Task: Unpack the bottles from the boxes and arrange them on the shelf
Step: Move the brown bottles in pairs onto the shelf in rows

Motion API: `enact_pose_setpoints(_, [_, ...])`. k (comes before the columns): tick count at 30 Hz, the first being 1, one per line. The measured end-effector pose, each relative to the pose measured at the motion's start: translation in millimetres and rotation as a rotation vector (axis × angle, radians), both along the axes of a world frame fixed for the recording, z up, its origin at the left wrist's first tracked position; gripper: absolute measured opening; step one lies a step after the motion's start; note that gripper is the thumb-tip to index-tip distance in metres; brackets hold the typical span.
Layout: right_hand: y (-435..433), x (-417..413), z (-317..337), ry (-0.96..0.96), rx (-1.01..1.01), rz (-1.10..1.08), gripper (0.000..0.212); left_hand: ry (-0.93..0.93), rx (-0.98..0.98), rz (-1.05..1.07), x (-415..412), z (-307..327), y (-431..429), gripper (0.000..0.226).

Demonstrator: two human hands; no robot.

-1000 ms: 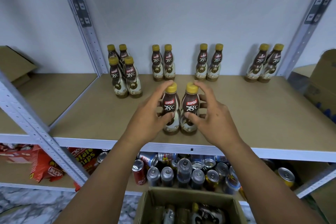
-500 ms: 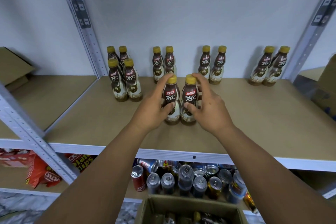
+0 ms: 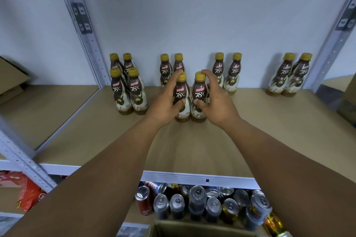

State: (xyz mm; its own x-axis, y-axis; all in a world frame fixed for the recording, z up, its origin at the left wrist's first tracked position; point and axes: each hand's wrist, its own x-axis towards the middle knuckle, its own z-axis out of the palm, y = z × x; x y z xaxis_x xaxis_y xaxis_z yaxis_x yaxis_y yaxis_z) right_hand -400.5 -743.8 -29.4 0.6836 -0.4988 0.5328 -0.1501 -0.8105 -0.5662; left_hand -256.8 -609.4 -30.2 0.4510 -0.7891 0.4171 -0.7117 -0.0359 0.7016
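On the shelf (image 3: 192, 140), both arms stretched forward, our left hand (image 3: 163, 106) grips the left bottle (image 3: 181, 92), our right hand (image 3: 219, 106) the right bottle (image 3: 200, 92); both stand upright.

On the tan board shelf (image 3: 192, 150), left hand (image 3: 163, 107) grips one yellow-capped brown plastic bottle (image 3: 180, 91); right hand (image 3: 218, 106) grips a second such bottle (image 3: 200, 91). Both upright, side by side. Ten matching bottles (image 3: 285, 75) stand behind near the wall; metal drink cans (image 3: 196, 204) crowd the level below.

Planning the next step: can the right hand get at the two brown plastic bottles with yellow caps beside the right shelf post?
Probably yes, once freed. The right hand grips a front brown plastic bottle with a yellow cap; nothing stands on the tan shelf board between it and the far-right pair.
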Motion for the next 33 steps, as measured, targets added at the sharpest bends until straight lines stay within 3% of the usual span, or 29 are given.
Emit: enact_pose_setpoints(33, [-14, 10, -1, -0.006, -0.007, -0.015, 0.086, -0.051, -0.005, 0.027, 13, -2, -14, 0.090])
